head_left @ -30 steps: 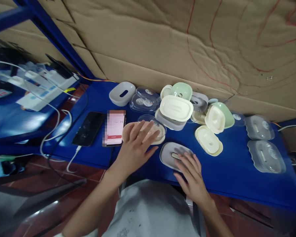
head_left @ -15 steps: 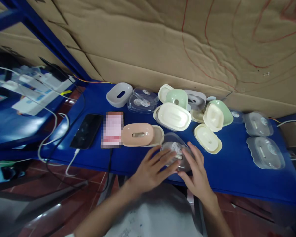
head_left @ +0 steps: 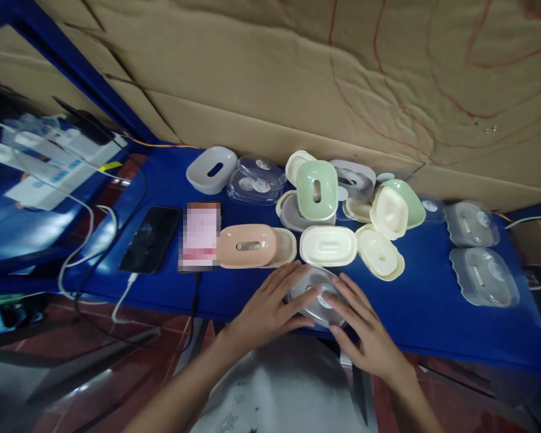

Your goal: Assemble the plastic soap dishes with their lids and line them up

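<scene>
one cream tray [head_left: 328, 245] has come forward off the pile [head_left: 305, 192]. left hand [head_left: 270, 308] and right hand [head_left: 365, 331], unclenched, touch one clear-lidded grey dish [head_left: 318, 307]; two similar dishes [head_left: 485, 278] sit far right.

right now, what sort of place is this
Probably a makeshift work area, perhaps in a workshop: plastic dishes are spread over a blue tabletop, brown cardboard stands behind it, and a white power strip lies at the left.

Dim light; edges apparently blurred.
</scene>
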Motion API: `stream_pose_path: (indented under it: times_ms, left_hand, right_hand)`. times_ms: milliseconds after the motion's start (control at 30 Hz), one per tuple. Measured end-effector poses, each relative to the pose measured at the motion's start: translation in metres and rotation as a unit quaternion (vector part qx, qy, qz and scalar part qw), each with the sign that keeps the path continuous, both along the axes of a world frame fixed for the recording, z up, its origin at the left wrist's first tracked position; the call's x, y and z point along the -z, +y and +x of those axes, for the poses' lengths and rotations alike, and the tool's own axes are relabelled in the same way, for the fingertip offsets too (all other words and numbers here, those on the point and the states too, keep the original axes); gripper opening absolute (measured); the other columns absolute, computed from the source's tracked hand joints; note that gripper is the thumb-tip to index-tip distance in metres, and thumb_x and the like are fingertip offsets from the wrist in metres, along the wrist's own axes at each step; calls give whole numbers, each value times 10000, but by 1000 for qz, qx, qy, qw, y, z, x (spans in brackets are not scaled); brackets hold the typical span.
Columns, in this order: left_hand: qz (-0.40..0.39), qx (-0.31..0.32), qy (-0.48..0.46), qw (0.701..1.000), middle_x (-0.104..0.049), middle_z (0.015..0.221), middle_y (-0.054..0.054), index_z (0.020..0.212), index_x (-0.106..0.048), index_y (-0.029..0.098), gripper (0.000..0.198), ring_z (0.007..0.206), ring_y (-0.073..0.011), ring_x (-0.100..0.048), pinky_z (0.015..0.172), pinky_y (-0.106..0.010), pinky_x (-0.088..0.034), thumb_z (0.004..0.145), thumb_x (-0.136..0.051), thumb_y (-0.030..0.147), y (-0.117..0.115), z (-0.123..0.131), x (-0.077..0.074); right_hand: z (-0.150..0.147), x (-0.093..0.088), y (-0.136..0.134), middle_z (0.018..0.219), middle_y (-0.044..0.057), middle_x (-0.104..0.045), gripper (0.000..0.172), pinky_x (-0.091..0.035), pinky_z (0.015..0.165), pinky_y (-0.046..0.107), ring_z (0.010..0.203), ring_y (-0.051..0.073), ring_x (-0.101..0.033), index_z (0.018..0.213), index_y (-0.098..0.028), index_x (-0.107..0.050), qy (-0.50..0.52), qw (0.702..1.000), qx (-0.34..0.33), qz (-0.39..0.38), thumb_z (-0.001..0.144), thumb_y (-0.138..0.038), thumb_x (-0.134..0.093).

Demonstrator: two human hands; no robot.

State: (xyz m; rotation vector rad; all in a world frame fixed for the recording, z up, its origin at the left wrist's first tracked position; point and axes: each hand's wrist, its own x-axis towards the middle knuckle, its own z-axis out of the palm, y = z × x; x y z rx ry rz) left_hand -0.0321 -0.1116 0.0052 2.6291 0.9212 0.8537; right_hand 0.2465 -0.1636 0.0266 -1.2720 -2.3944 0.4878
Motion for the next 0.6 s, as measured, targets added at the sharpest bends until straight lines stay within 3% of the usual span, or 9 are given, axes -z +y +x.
stream_pose_path:
  times_ms: [167,267,467,600]
  left_hand:
    - [-41,39,27,998,-399,1709,-191,1656,-382,180,782,1606,-345,-375,1217,-554,-519,1006,-707,468,-3,-7,3]
    - [-47,41,36,997,-364,1730,-185,1670,-353,182,752,1620,-335,-346,1224,-540,-514,1026,-703,356,-5,-12,2]
    - [-30,38,-8,999,-437,1691,-169,1608,-447,199,601,1602,-307,-387,1203,-511,-542,1052,-664,262,-7,-18,5]
    - [-35,44,-22,998,-445,1687,-156,1586,-483,209,572,1601,-313,-388,1202,-526,-543,1046,-669,221,-7,-19,9]
  right_hand:
    - [-4,3,-2,1740,82,-355,654,-522,1182,563,1626,346,-299,1637,-262,-439,-16,999,-23,28,1009,-264,-624]
    - [-7,5,-2,1747,88,-341,662,-530,1177,570,1627,357,-290,1640,-245,-436,-31,998,-31,49,1002,-241,-614]
    - [-14,17,-6,1796,58,-213,685,-504,1188,634,1637,398,-247,1646,-287,-429,-67,993,-36,95,1003,-291,-664]
    - [-16,18,-7,1797,43,-214,668,-512,1187,624,1639,388,-245,1637,-320,-443,-75,992,-34,98,1014,-286,-682]
